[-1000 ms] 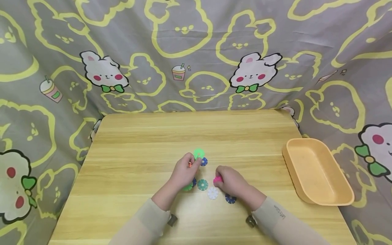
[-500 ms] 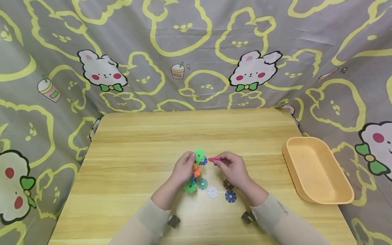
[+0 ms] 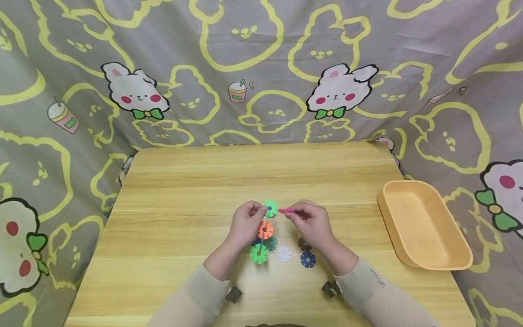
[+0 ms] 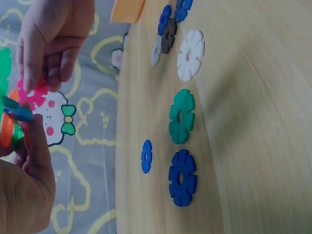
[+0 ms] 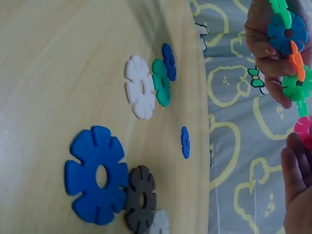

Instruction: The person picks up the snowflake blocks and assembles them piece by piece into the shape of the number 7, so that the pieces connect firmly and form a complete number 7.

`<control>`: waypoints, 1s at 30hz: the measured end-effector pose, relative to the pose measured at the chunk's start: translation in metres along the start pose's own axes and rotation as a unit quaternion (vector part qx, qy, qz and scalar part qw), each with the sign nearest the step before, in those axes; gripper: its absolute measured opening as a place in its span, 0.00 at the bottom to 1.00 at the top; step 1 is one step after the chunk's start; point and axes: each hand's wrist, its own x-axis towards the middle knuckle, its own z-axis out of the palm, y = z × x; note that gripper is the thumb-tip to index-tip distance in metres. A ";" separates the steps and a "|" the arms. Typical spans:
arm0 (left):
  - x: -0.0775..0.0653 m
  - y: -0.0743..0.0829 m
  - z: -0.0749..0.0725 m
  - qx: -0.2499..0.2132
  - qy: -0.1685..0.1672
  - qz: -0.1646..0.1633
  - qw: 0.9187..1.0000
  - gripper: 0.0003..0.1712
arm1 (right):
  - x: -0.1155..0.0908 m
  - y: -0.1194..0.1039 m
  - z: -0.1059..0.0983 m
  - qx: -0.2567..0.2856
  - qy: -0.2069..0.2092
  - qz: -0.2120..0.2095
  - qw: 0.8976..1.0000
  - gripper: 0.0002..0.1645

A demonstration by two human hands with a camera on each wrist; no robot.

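Observation:
My left hand grips a chain of interlocking snowflake discs above the table. Its top green disc, orange disc and bottom green disc show in the head view. A blue disc of the chain appears in the right wrist view. Between thumb and fingers, my right hand pinches a pink snowflake disc, edge-on in the head view. The pink disc's tip is right at the rim of the chain's top green disc.
Loose discs lie flat below the hands: teal-green, white, brown and several blue, one near the front. A yellow-orange plastic bin stands at the table's right edge. Patterned curtain surrounds the table.
My right hand has lifted the pink disc from near the tabletop and brought it up beside the chain. My left hand has turned the chain, showing more of its discs.

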 end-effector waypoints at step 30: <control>-0.004 -0.002 0.006 -0.026 0.018 -0.011 0.999 0.18 | 0.006 -0.004 -0.001 0.003 -0.015 -0.040 0.999 0.08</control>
